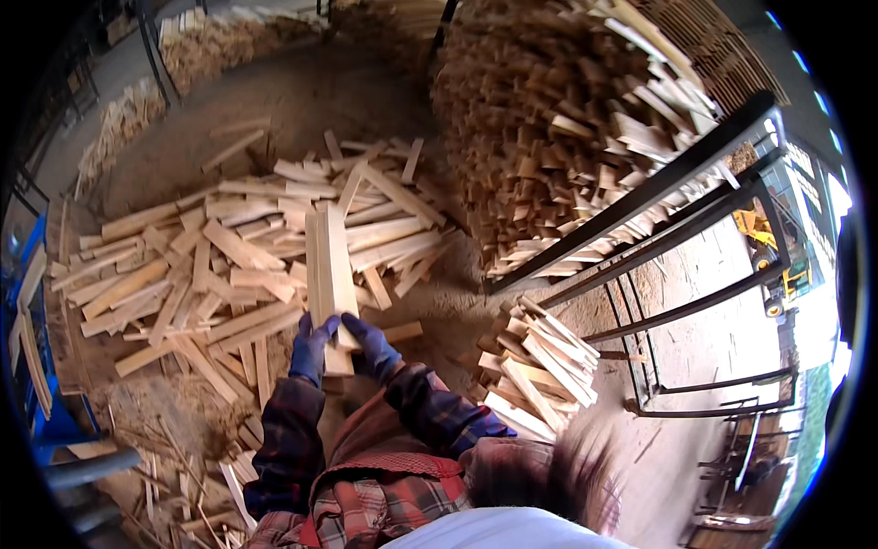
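Blue-gloved hands (312,348) hold pale wooden slats (328,265) near loose wood pile (240,249).

Around me lies a pale, dusty floor (686,306). At my right I see a black, long-barred metal frame (640,188); beyond it, a yellow wheeled machine (757,229) and strong white daylight (837,203). At my left is a blue metal structure (60,389).

Daylight enters from the right, where glare washes out the opening (836,206) and brightens the floor (704,274). The far left is dim and brownish. Motion blur smears the tall stack (540,137); the held boards (327,265) look pale and fairly clear. Rack (640,189) bars bend toward the right, and black rings the round view.
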